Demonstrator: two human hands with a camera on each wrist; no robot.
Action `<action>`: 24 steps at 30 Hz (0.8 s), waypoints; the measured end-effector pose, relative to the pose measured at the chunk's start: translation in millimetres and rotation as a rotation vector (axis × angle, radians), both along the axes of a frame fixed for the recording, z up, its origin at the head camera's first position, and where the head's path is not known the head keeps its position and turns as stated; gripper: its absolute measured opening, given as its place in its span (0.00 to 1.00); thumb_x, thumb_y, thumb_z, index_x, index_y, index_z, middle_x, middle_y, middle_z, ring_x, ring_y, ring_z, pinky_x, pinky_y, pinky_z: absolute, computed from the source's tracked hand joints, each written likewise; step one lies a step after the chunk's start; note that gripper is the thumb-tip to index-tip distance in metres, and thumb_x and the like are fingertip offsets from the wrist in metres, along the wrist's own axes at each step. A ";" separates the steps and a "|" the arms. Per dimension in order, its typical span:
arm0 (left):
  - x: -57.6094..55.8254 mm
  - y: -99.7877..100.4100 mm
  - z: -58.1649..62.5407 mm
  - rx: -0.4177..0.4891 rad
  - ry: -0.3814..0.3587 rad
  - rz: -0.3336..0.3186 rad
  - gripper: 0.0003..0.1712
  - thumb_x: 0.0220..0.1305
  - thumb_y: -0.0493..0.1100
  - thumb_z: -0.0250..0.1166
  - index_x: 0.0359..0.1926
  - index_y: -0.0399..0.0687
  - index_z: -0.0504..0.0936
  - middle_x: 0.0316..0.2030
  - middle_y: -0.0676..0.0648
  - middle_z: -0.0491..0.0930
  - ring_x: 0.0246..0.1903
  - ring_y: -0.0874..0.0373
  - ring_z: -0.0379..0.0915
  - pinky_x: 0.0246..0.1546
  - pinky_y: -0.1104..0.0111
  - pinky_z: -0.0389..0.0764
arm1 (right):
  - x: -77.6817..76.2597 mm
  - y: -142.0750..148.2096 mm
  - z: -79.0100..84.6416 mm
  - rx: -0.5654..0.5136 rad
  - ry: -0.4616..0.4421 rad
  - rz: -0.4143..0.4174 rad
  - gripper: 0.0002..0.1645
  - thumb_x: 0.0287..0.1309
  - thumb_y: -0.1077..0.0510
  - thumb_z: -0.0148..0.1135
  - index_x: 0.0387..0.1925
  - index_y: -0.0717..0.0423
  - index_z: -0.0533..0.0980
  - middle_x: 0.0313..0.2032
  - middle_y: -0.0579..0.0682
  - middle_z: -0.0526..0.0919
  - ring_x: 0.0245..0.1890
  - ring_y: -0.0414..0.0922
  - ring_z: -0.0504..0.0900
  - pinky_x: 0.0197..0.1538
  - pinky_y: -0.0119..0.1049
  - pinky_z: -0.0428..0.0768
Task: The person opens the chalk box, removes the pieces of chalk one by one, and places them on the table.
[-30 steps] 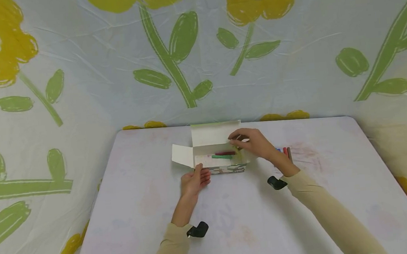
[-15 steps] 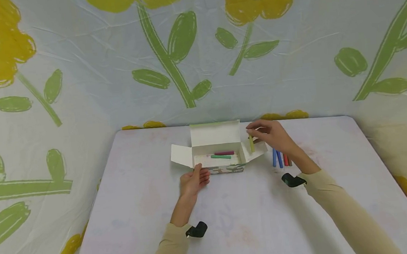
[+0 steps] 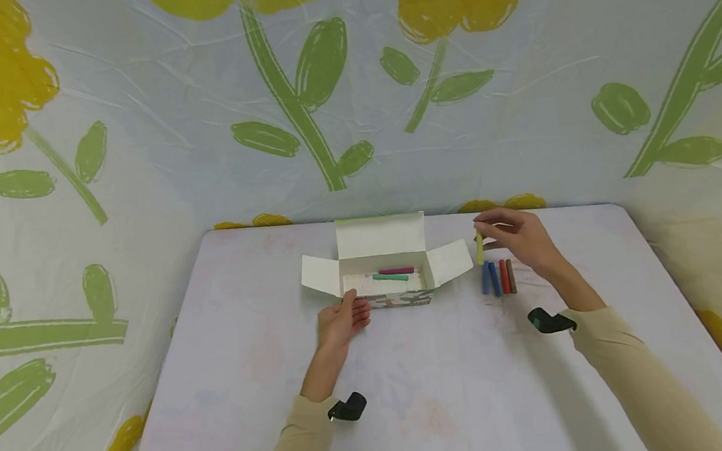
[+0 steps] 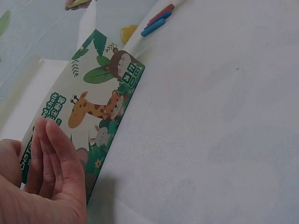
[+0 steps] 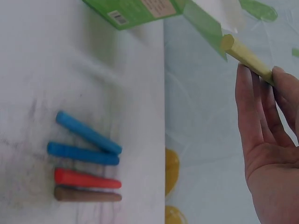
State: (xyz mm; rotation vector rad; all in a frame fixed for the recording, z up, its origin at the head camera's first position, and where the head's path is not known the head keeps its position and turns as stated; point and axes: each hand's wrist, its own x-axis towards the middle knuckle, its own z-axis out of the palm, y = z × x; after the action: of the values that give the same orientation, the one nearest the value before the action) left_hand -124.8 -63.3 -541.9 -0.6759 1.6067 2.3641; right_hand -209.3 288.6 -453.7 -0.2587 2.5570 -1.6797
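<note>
An open-topped cardboard chalk box (image 3: 400, 299) with animal pictures on its front stands near the table's back edge, flaps spread. My left hand (image 3: 337, 323) holds its front wall near the left corner, thumb at the rim and fingers against the outside. Inside lie a green chalk (image 3: 390, 277) and a dark pink chalk (image 3: 396, 271). To the right of the box, my right hand (image 3: 519, 237) pinches a yellow chalk (image 5: 247, 57) by one end, above the table. Below it lie two blue chalks (image 5: 84, 153), a red chalk (image 5: 86, 178) and a brown chalk (image 5: 86, 194), side by side.
The white table (image 3: 414, 385) bears faint coloured smudges. Close behind its back edge hangs a flower-printed cloth (image 3: 520, 125), which also encloses both sides. The box's right flap (image 3: 451, 261) sticks out toward the loose chalks.
My right hand has moved right, carrying the yellow chalk out of the box, over the right flap and above the loose chalks. The left hand has stayed on the box.
</note>
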 end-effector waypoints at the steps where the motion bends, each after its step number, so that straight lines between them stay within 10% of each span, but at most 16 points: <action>1: 0.0 -0.1 0.4 0.000 -0.003 0.001 0.22 0.74 0.47 0.63 0.41 0.26 0.85 0.28 0.46 0.86 0.27 0.63 0.82 0.34 0.73 0.86 | 0.1 3.5 -2.7 0.007 -0.003 -0.009 0.21 0.72 0.54 0.63 0.59 0.62 0.78 0.50 0.50 0.83 0.45 0.34 0.85 0.48 0.37 0.87; 18: -1.3 0.0 2.9 0.009 -0.016 0.019 0.21 0.75 0.48 0.62 0.38 0.29 0.85 0.27 0.47 0.86 0.26 0.63 0.81 0.32 0.73 0.86 | 13.0 59.3 -44.5 0.097 -0.065 -0.110 0.29 0.73 0.48 0.61 0.63 0.66 0.75 0.50 0.37 0.81 0.47 0.33 0.81 0.46 0.26 0.85; 24: -1.3 1.5 2.0 0.001 -0.016 0.017 0.21 0.75 0.48 0.62 0.38 0.30 0.85 0.28 0.47 0.86 0.26 0.64 0.81 0.32 0.73 0.86 | 21.4 72.1 -53.0 0.160 -0.093 -0.113 0.30 0.74 0.45 0.59 0.63 0.66 0.75 0.54 0.50 0.82 0.46 0.32 0.80 0.46 0.24 0.84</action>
State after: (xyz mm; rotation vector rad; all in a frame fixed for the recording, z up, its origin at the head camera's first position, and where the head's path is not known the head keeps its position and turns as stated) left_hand -126.1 -61.8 -539.9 -0.7091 1.5991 2.3656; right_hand -187.9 360.7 -506.7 -0.0264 2.6619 -1.4715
